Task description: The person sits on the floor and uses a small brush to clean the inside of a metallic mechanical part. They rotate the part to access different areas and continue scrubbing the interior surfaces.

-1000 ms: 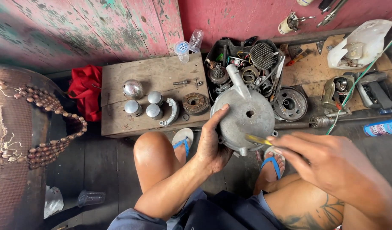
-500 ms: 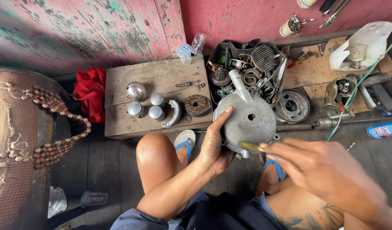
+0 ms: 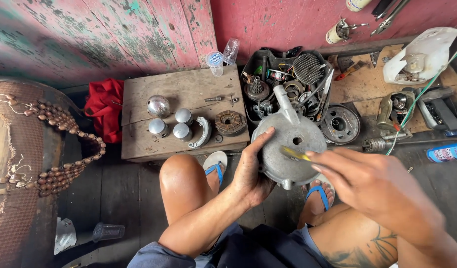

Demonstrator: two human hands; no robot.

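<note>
My left hand (image 3: 252, 171) wraps the near-left rim of a round, dull grey cast-metal cover (image 3: 290, 149), held above my knees. My right hand (image 3: 372, 188) pinches a thin yellow tool (image 3: 294, 154) against its matte face.

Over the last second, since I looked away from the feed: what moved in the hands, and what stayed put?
The right hand carried its yellow-tipped tool from the lower rim of the round grey metal cover up onto its face, close to the centre hole. The left hand kept its grip on the cover's left edge, nothing let go. The metal caps on the wooden board and the parts tray did not move.
</note>
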